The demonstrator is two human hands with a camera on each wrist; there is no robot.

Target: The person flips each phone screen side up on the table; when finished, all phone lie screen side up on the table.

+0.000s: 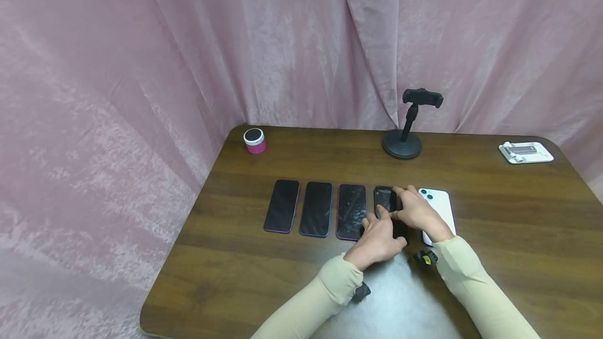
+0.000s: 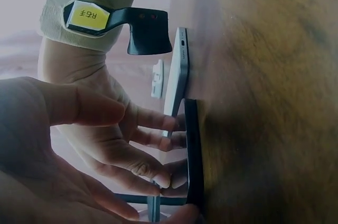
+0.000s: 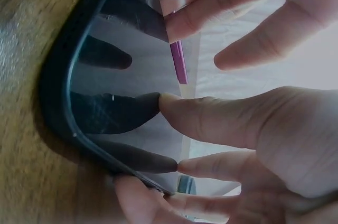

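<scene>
A black-cased phone [image 1: 387,199] lies screen up on the table, fourth from the left in a row of phones. My left hand [image 1: 378,238] lies over its left side with fingers extended; in the right wrist view, the left fingertips [image 3: 170,3] are at its far edge. From the right, my right hand [image 1: 416,212] reaches across the same phone. Its thumb [image 3: 208,118] and a finger touch the glossy screen [image 3: 113,73], and other fingertips rest along the case edge. Right of it a white phone [image 1: 440,205] lies back up, partly covered by my right wrist.
Three dark-screened phones [image 1: 282,206] lie side by side to the left. At the back stand a pink jar [image 1: 255,141] with a white-rimmed lid and a black phone stand [image 1: 402,144]. A white flat piece [image 1: 526,152] lies far right, before the pink curtain [image 1: 301,46].
</scene>
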